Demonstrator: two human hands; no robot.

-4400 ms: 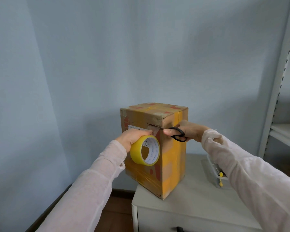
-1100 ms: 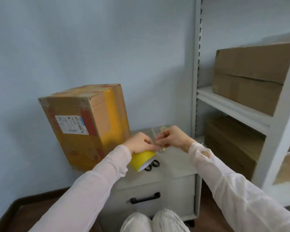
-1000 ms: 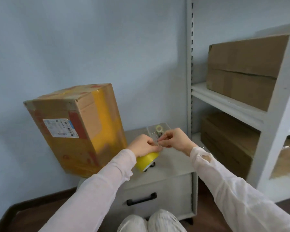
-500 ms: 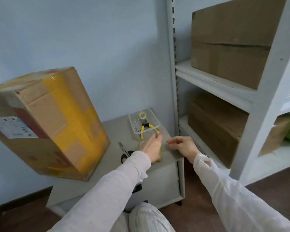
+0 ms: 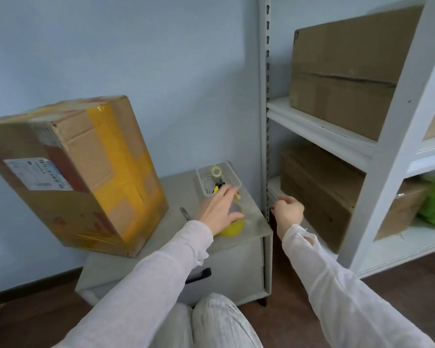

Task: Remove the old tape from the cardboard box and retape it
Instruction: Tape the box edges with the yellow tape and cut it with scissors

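Head view: tape roll (image 5: 231,229) beneath spread left grip (image 5: 219,209); right grip (image 5: 288,213) loosely curled, apart.

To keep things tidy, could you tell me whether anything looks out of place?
The cardboard box sits skewed on the cabinet, its lower corner seemingly past the front edge. The right sleeve has a small tear.

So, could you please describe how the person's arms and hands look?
The left sleeve and right sleeve are long, thin, pale pinkish-white, reaching the wrists. The right one has a small hole near the cuff. The left hand and right hand wear no gloves.
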